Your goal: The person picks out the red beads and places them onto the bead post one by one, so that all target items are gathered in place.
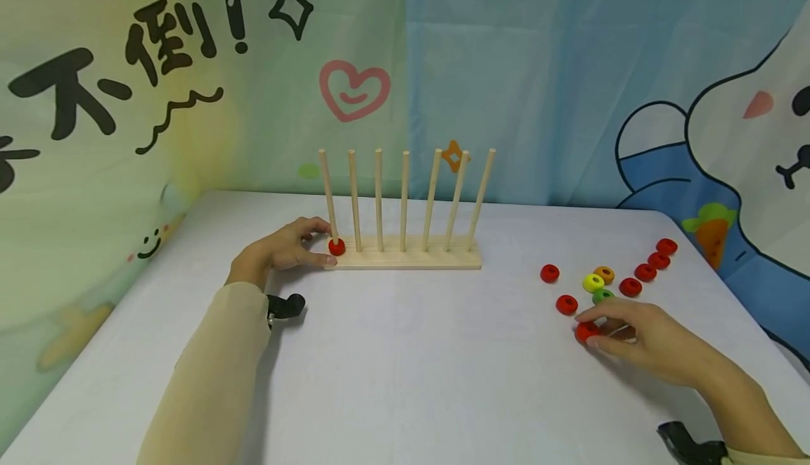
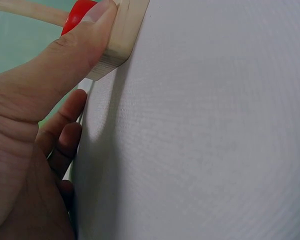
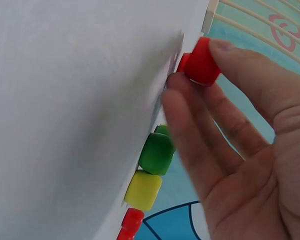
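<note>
While the left hand [image 1: 292, 245] grips the rack [image 1: 408, 262], the right hand [image 1: 654, 335], pinching a red bead [image 1: 586, 333], should lift it level

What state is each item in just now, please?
Peg rack: upright
Leftmost peg: bearing one red bead at its base
Other six pegs: bare
Left hand: holding the rack's left end
Right hand: pinching another red bead
Remaining red beads: loose on the table
Yellow bead: loose
Orange bead: loose
Green bead: loose

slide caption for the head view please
Left hand holds a wooden peg rack bearing one red bead; right hand pinches another red bead near loose beads.
</note>
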Available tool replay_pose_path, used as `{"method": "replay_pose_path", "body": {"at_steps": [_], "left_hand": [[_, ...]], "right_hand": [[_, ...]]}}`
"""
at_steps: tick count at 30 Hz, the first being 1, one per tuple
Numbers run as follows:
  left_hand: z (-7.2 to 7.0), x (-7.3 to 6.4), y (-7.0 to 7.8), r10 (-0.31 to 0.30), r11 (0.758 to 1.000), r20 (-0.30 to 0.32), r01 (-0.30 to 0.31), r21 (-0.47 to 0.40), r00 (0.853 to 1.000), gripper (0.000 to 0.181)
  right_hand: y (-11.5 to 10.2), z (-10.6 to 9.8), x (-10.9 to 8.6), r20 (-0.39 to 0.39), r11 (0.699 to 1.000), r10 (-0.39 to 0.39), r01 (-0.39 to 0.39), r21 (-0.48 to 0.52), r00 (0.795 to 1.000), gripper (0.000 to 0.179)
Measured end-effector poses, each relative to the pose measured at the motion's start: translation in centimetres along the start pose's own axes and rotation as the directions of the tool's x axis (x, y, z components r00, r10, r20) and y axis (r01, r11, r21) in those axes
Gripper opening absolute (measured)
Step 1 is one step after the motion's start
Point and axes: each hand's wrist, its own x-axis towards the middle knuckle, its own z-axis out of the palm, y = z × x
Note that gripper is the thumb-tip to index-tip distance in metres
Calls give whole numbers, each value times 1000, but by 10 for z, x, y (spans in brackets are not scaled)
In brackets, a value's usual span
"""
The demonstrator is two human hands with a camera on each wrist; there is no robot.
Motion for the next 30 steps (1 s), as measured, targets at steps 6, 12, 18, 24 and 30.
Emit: {"method": "replay_pose_path", "body": {"at_steps": [6,12,18,24,30], "left_hand": [[0,0,1,6,1000,-6,-6,-2,1000,64],[-1,-1,2,11,1000,-4,-11,1,1000,65],[0,-1,1,-4,1000,-1,4,5,1000,65],[0,0,1,4,1000,1,-4,20,1000,64],[-2,-1,1,29,999,4,-29,30,1000,62]], "right_hand": [[0,-1,-1,-50,998,-47,49,25,998,32],[-3,2,0,-106,992,-122,123,-4,987,33],[-9,1,3,-157,982,-187,186,-26,970,32],[-14,-1,6,-188,984,-181,178,-34,965,32],[-16,-3,11,-159,987,-158,163,14,975,41]]}}
